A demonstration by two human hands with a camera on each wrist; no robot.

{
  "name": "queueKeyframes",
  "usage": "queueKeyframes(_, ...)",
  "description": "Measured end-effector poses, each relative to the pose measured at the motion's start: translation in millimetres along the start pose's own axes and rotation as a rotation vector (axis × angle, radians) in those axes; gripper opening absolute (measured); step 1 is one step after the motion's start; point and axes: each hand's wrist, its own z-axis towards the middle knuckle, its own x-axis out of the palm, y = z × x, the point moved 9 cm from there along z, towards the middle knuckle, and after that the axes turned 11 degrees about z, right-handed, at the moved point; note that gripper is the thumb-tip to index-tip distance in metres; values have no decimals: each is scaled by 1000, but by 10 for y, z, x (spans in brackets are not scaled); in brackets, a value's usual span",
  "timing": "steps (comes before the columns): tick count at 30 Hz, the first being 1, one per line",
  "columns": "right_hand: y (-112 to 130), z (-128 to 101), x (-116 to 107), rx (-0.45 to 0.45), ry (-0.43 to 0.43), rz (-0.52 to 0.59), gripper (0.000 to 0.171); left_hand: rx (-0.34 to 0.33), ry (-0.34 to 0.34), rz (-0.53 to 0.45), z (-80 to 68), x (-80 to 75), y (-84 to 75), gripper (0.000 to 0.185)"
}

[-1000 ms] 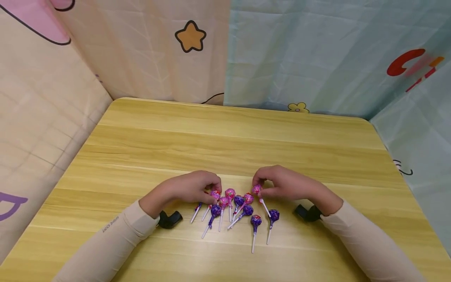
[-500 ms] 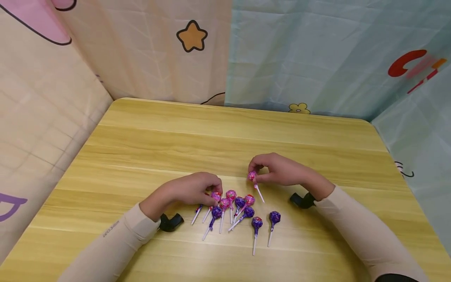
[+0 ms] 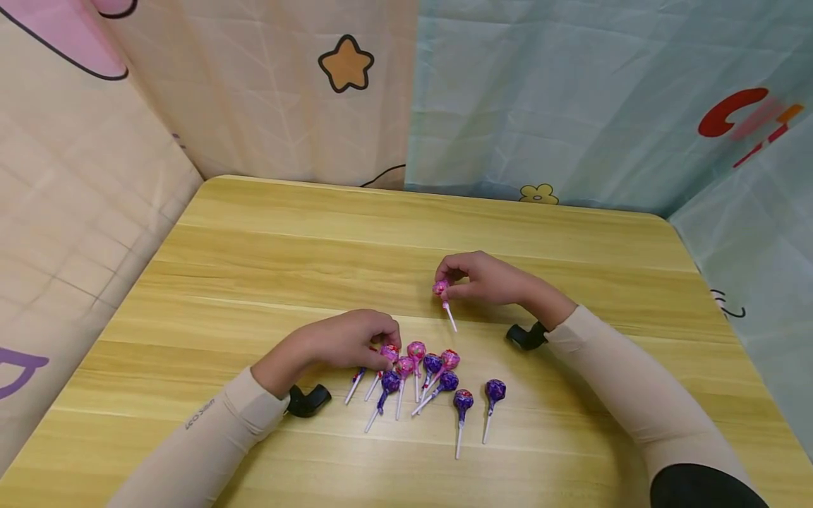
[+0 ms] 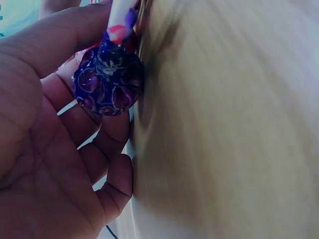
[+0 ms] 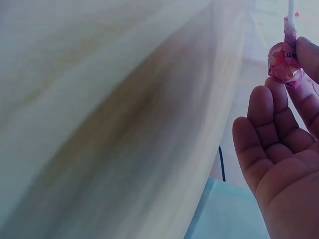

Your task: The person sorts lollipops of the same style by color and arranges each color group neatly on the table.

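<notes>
pink lollipop point(image 3: 440, 288), head half hidden by fingertips, pinched in the right hand point(image 3: 485, 277); left hand point(image 3: 346, 339) curls round a purple lollipop point(image 4: 108, 83) on the surface point(image 3: 406, 233).

A pale yellow wood-grain surface point(image 3: 406, 240) with rounded far corners fills the middle of the head view. Behind it hangs a cream fabric backdrop point(image 3: 267, 92) printed with an orange star point(image 3: 345, 65), joined to a light teal fabric backdrop point(image 3: 571, 99) bearing a small yellow flower point(image 3: 538, 194) and a red curved mark point(image 3: 724, 111).
</notes>
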Motion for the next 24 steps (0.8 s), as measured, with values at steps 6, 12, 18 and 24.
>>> queueKeyframes(6,34,123,-52,3,-16,-16,11,-9,5,-8,2,0,1,12)
queueKeyframes(12,81,268,-134,16,-57,10,12,-24,11,-14,-3,8,22,13)
queueKeyframes(18,54,404,-123,13,-59,39,13,-55,5,-16,-19,-1,71,14)
queueKeyframes(24,64,501,-70,9,-54,29,12,-67,3,-8,-29,-15,76,14)
